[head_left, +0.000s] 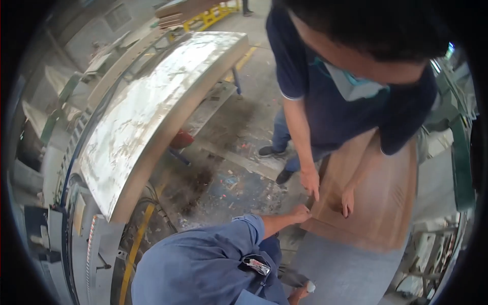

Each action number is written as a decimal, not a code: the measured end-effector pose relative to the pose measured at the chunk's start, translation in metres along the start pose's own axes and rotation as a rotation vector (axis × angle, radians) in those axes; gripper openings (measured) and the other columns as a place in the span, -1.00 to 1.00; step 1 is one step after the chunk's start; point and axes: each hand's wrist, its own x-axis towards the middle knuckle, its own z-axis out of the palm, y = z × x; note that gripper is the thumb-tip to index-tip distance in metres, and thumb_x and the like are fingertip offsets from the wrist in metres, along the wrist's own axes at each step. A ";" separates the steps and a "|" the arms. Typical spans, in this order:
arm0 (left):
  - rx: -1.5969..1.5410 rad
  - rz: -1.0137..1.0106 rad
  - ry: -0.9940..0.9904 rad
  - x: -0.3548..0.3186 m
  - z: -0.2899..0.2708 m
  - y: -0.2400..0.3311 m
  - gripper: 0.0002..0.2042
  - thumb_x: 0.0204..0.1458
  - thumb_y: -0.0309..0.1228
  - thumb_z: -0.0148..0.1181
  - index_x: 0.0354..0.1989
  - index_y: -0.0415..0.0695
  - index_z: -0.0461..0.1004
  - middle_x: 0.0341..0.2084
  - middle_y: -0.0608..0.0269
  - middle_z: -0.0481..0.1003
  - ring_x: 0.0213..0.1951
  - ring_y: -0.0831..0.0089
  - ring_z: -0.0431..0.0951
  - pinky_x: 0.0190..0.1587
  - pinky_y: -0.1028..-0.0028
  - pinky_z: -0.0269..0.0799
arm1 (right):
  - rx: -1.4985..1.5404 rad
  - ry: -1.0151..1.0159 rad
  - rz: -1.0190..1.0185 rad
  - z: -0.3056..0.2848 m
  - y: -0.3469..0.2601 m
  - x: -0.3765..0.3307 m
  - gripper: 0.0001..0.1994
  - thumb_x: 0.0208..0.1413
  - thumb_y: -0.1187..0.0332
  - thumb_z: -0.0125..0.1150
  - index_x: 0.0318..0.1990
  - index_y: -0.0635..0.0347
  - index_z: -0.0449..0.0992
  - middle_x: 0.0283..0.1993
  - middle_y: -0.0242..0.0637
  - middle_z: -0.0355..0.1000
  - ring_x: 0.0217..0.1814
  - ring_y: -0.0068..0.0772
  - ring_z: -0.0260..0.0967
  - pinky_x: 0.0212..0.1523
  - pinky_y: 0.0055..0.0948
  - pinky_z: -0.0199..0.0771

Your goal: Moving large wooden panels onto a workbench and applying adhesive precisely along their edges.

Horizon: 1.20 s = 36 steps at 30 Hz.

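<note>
Brown wooden panel lies flat at the right of the view, its near end resting over a grey board. The person's left hand, reaching out of a blue sleeve, presses on the panel's near left corner with fingers curled over the edge; how firmly it grips cannot be told. The right hand shows only partly at the lower edge, closed around a small pale object that cannot be made out. A co-worker in a dark shirt leans over the panel with both hands on it. The concrete floor is stained and littered. To the left stands a long curved slab with a worn white face; yellow frames stand far back.
</note>
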 end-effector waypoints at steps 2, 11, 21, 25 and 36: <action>-0.065 0.053 -0.075 -0.002 0.005 -0.003 -0.83 -0.15 -0.31 0.14 -0.50 -0.13 0.57 -0.54 0.11 0.55 -0.42 0.21 0.56 -0.31 0.30 0.42 | -0.186 0.300 0.158 0.009 -0.008 -0.008 -0.59 -0.02 0.28 0.26 -0.02 0.21 0.37 -0.15 -0.18 0.43 -0.17 -0.18 0.41 -0.21 -0.16 0.46; -0.404 -0.106 -0.099 0.009 0.019 -0.016 -0.82 -0.08 -0.48 0.09 -0.34 -0.27 0.57 -0.62 0.27 0.50 -0.56 0.57 0.38 -0.47 0.48 0.32 | -0.140 0.310 0.291 0.034 -0.056 -0.028 -0.50 -0.17 0.33 0.32 -0.01 0.14 0.32 -0.11 -0.30 0.36 -0.19 -0.30 0.33 -0.44 -0.26 0.37; -0.423 -0.234 -0.085 0.016 0.023 -0.013 -0.81 -0.04 -0.44 0.17 -0.28 -0.29 0.53 -0.53 0.32 0.47 -0.49 0.58 0.44 -0.48 0.57 0.37 | -0.274 0.212 0.466 0.033 -0.072 -0.018 -0.46 -0.17 0.26 0.30 0.03 0.02 0.25 -0.16 -0.36 0.31 -0.15 -0.32 0.29 -0.28 -0.14 0.38; -0.441 -0.179 -0.011 0.021 0.023 -0.010 -0.80 -0.06 -0.40 0.18 -0.30 -0.27 0.54 -0.58 0.33 0.48 -0.55 0.61 0.43 -0.51 0.60 0.34 | -0.284 0.287 0.446 0.038 -0.071 -0.017 -0.46 -0.21 0.30 0.35 -0.02 0.14 0.27 -0.14 -0.27 0.34 -0.23 -0.32 0.32 -0.49 -0.33 0.38; 0.018 0.143 0.306 0.003 0.044 -0.008 -0.86 -0.16 -0.47 0.16 -0.43 -0.23 0.57 -0.50 -0.03 0.52 -0.39 0.13 0.52 -0.05 0.26 0.34 | -0.223 0.356 0.336 0.043 -0.069 -0.012 -0.51 -0.22 0.34 0.34 -0.09 0.21 0.29 -0.37 -0.36 0.35 -0.51 -0.51 0.28 -0.68 -0.55 0.21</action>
